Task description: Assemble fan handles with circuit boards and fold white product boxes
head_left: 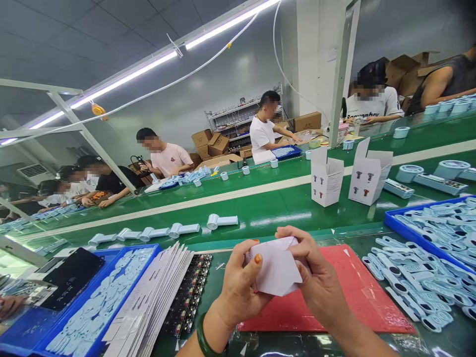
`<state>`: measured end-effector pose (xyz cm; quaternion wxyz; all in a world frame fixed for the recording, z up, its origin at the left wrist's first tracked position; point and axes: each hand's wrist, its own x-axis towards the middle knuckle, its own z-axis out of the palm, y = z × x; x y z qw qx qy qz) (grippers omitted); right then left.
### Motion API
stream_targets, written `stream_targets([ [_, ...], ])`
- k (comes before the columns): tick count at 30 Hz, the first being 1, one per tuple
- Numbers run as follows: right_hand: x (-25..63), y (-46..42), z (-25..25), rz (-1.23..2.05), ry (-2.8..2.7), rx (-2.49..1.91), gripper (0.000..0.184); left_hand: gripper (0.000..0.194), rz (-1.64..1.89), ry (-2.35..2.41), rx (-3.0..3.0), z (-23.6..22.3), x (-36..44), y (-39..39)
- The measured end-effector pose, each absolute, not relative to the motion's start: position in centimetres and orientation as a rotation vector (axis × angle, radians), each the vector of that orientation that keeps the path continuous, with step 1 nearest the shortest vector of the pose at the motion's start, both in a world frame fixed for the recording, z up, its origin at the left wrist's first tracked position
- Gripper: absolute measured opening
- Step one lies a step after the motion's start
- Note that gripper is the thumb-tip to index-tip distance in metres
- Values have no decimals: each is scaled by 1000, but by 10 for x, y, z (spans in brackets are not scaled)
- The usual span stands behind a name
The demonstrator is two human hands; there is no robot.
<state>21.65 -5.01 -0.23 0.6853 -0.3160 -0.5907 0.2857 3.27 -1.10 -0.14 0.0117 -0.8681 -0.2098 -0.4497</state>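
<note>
Between my two hands is a small white cardboard box [277, 267], partly folded, its flaps toward me. My left hand [241, 277] grips its left side, thumb pressed on the face; a green bangle circles that wrist. My right hand [316, 267] is closed on the box's right edge and flaps. A red mat [353, 292] lies beneath them on the bench. To the left rest a stack of flat white box blanks [148, 297] and a strip of black printed parts [189, 292]. Two open-topped white boxes, one nearer [327, 178] and one further right [370, 178], stand upright on the green belt.
Blue trays of light-blue plastic parts sit at left [104, 297] and right [439, 223]. Loose light-blue parts [416, 282] lie right of the mat. Light-blue handheld fan bodies [223, 221] line the green conveyor belt [267, 208]. Several people work across it.
</note>
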Motion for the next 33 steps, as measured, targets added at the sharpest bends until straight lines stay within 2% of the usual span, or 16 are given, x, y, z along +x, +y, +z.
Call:
stream_targets([
  [4,210,-58,7,464,-1337,-818,16,93,-1261,-572,-2791,5,32,-10],
  [7,209,-62,12,433,-1351,-828,19,87,-1280,-577,-2830,13,35,-9],
  [10,212,-64,13,581,-1322,-757,39,75,-1412,-561,-2775,17,38,-7],
  [13,216,-59,12,683,-1388,-682,73,78,-1677,-677,-2728,18,40,-10],
  [15,218,-52,9,655,-1499,-664,87,75,-1847,-791,-2759,19,41,-15],
  [17,220,-44,3,572,-1591,-672,87,60,-2030,-877,-2913,21,42,-22],
  [20,221,-37,-7,395,-1680,-703,88,39,-2494,-1091,-3095,22,47,-31],
  [22,222,-36,-12,308,-1739,-730,91,27,-2810,-1284,-3016,20,51,-34],
  [24,224,-36,-17,269,-1778,-752,93,22,-2970,-1418,-2925,18,55,-35],
  [33,228,-35,-23,216,-1823,-822,88,18,-2838,-1418,-2873,5,65,-25],
])
